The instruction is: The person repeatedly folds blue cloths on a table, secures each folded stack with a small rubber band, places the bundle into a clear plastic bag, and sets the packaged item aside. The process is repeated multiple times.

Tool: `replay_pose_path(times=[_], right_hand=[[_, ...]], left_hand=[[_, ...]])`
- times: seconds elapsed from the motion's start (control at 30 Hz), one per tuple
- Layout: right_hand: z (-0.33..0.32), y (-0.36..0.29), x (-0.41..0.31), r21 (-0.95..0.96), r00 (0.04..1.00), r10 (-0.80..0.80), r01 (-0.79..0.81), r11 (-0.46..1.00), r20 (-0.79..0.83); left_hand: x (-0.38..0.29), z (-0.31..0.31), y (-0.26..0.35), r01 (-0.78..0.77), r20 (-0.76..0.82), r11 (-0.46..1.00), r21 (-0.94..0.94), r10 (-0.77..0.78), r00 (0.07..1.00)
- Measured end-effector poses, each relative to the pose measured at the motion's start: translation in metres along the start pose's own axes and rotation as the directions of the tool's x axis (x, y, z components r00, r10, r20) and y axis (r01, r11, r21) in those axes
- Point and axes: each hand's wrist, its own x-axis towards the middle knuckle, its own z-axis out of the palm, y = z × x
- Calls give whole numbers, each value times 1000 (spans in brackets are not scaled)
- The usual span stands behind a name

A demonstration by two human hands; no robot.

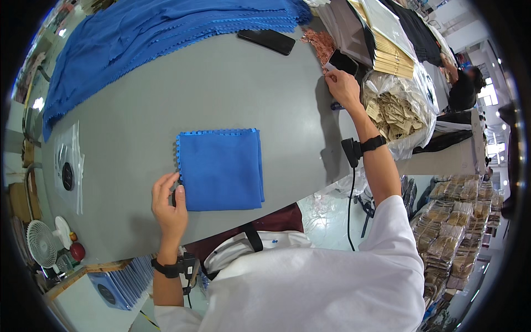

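Observation:
A folded blue cloth [220,170] with a scalloped edge lies flat on the grey table [166,95] before me. My left hand [169,203] is at its left edge, thumb and fingers apart, with the fingertips at the border. Far from the cloth, at the table's right side, my right hand [343,87] reaches to the small heap of reddish bits [321,43] and a dark-screened device [343,62]. Its fingertips are bunched near that device's lower left corner; whether they pinch something is too small to tell. Each wrist wears a black strap with a small device.
Stacked blue cloths [166,25] lie along the far edge, beside a black phone [267,40]. At right stand a plastic bag of paper tags [394,114] and stacked envelopes [394,54]. Clear plastic bags [68,166] and a small white fan [42,242] are left. Another person [464,89] works farther off.

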Motion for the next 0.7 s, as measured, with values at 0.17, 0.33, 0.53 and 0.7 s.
replay_pose_path(times=[0.17,0.33,0.53,0.7], right_hand=[[-3,5,4,61,991,93,-99,993,101],[-4,7,7,-1,991,1,0,1000,133],[0,-11,7,-67,979,-184,190,979,91],[5,-24,22,-3,948,-270,275,961,170]], left_hand=[[1,-3,-3,14,18,999,-41,-13,1000],[2,-3,-4,11,11,998,-64,-11,1000],[0,-3,-5,12,0,996,-84,-12,1000],[0,-3,-3,-11,-12,997,-81,10,1000]])
